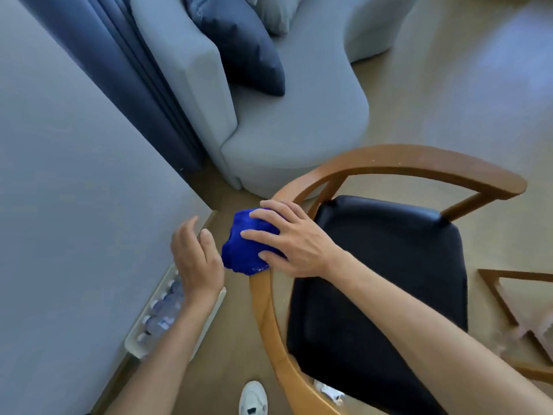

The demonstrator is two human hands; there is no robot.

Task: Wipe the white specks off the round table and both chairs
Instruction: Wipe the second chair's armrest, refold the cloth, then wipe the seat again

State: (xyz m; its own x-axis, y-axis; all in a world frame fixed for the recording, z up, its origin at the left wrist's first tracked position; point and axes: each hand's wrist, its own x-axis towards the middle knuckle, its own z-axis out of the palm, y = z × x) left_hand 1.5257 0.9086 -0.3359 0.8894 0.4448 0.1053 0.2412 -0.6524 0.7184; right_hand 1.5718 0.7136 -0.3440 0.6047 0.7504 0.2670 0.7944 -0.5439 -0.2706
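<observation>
A wooden chair [389, 163] with a curved rail and a black padded seat [389, 280] fills the lower right. A few white specks dot the far part of its rail. My right hand [296, 241] presses a bunched blue cloth [242, 250] onto the left bend of the rail, fingers spread and curled over the cloth. My left hand [196, 256] hovers just left of the cloth with relaxed fingers, holding nothing. The round table is out of view.
A grey sofa [284, 124] with a dark blue cushion [239, 46] stands behind the chair. A grey wall [74, 205] runs along the left, with a tray of water bottles [161, 313] at its foot. A wooden frame [514, 307] lies at the right edge. My white shoe [253, 398] is below.
</observation>
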